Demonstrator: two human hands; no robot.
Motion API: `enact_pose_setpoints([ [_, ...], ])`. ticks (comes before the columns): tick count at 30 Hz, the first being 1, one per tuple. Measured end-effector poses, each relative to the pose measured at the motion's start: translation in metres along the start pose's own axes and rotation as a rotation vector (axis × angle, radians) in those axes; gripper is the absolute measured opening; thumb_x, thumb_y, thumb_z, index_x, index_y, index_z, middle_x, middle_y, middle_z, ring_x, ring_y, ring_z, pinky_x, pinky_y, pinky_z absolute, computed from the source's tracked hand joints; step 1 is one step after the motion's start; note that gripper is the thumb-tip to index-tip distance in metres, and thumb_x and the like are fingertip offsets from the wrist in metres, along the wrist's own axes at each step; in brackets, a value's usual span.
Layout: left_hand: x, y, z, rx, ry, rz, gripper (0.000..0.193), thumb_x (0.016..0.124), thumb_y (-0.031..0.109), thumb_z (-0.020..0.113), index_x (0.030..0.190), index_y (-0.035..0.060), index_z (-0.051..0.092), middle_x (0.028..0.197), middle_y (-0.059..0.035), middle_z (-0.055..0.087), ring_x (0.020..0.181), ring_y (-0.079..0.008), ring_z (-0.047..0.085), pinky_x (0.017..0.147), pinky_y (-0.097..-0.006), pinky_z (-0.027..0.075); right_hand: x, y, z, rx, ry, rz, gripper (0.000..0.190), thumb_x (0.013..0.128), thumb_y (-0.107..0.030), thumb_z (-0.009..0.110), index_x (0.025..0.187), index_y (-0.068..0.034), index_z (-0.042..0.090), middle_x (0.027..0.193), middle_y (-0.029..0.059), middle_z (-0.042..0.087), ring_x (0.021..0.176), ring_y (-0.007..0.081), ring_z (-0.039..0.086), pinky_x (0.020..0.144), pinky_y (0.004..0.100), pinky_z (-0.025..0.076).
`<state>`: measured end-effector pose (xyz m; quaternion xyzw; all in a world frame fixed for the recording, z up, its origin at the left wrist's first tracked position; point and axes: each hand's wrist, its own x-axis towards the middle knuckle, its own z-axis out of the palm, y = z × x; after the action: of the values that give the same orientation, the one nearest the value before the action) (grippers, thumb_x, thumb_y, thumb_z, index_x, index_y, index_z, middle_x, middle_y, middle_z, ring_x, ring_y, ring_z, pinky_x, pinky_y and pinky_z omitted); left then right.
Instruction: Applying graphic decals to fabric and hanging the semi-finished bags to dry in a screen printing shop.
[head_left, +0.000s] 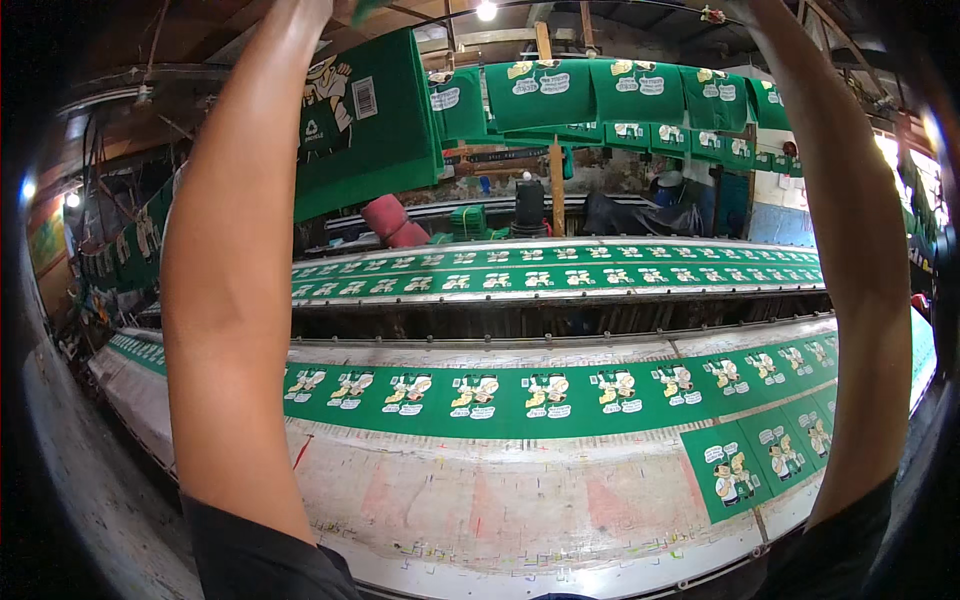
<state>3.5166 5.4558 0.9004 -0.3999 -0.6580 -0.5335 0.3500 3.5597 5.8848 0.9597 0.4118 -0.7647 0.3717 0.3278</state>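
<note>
Both my hands are out of view past the top edge; only my raised forearms and dark sleeves show. Beside my left forearm hangs a large printed green fabric panel (382, 135), folded over the overhead line (442, 16). A scrap of green cloth (367, 9) shows at the top edge near my left wrist. Before me a long printing table (450, 495) bears a row of green fabric pieces (510, 427) with printed cartoon figures. At the right, on the near side, lie more printed panels (727, 469), side by side.
Further printed green pieces (540, 97) hang from lines overhead. A second long table (525, 292) with printed fabric stands beyond a dark gap. Behind it are a pink rolled bundle (394, 221), a green stack (469, 221), a wooden post (556, 187) and a black sheet (637, 216).
</note>
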Motion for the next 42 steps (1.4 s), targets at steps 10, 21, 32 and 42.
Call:
enact_pose_setpoints([
  [10,0.015,-0.123,0.033,-0.049,-0.015,-0.213,0.023,0.084,0.028,0.068,0.098,0.0099,0.067,0.093,-0.0011,0.065,0.084,-0.0160,0.061,0.079,-0.0324,0.050,-0.023,0.026,0.073,0.048,0.522,0.361,0.013,0.080,-0.010,0.070,0.085,0.001,0.065,0.074,0.0069,0.061,0.065,0.0180,0.060,0.056,0.0315,0.049],
  [21,-0.015,-0.134,0.057,-0.153,0.208,-0.217,0.020,0.085,0.019,0.065,0.101,0.0066,0.067,0.091,-0.0012,0.066,0.083,-0.0141,0.062,0.066,-0.0317,0.051,-0.049,0.021,0.094,-0.256,0.605,0.294,0.025,0.077,-0.020,0.072,0.087,0.003,0.069,0.080,0.0087,0.066,0.067,0.0166,0.062,0.062,0.0300,0.051],
  [32,-0.312,-0.196,0.199,-0.411,0.191,-0.530,0.019,0.087,0.020,0.062,0.081,0.0027,0.057,0.070,-0.0029,0.056,0.060,-0.0115,0.055,0.056,-0.0234,0.045,-0.310,0.004,0.082,-0.786,0.135,-0.096,0.019,0.076,-0.012,0.070,0.091,-0.005,0.062,0.078,0.0075,0.066,0.069,0.0180,0.065,0.060,0.0297,0.051],
  [42,-0.752,-0.085,0.539,-0.576,-0.524,-1.654,0.016,0.090,0.017,0.057,0.092,0.0015,0.062,0.075,-0.0064,0.063,0.064,-0.0136,0.061,0.057,-0.0253,0.051,-0.833,0.024,0.148,-0.117,0.036,1.177,0.020,0.076,-0.016,0.068,0.089,-0.002,0.063,0.075,0.0107,0.064,0.068,0.0203,0.061,0.064,0.0335,0.048],
])
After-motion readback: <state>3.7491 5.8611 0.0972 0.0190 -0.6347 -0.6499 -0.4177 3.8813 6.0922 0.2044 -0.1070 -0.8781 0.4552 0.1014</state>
